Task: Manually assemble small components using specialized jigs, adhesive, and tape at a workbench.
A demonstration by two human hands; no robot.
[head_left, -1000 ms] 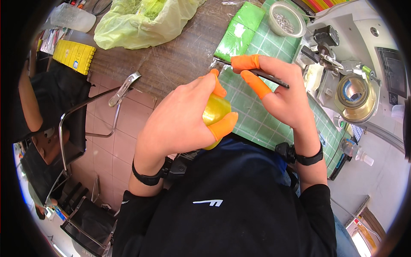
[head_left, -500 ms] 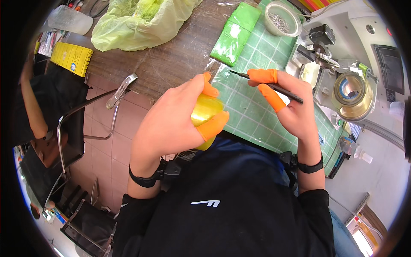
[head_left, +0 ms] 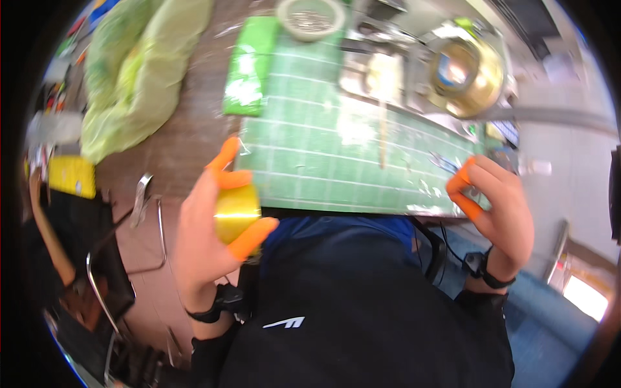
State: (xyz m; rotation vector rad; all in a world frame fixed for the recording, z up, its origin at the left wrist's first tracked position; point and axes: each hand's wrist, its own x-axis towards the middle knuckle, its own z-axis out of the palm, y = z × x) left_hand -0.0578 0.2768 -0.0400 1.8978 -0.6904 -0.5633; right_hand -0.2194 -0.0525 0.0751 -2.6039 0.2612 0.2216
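My left hand [head_left: 204, 223], with orange finger covers, is wrapped round a shiny yellow roll [head_left: 237, 210] just off the left front corner of a green gridded cutting mat [head_left: 304, 145]. My right hand [head_left: 501, 204], also wearing orange finger covers, is over the mat's right end. Its thumb and forefinger come together at the tips; blur hides whether anything is between them. Beside those fingertips lies a small blue-handled tool [head_left: 443, 161], its kind unclear. A thin tan stick [head_left: 383, 139] points down across the mat.
A bright green packet [head_left: 249, 68] and a bowl of small metal pieces [head_left: 311, 19] are at the mat's far edge. A machine with a gold-coloured ring [head_left: 467, 71] stands far right. A pale green plastic bag [head_left: 139, 77] covers the table's left; a metal-framed chair [head_left: 162, 236] is lower left.
The view has swung right. My right hand has moved right and nearer the mat's edge; the slim black tool it held is no longer visible. My left hand keeps the yellow roll.
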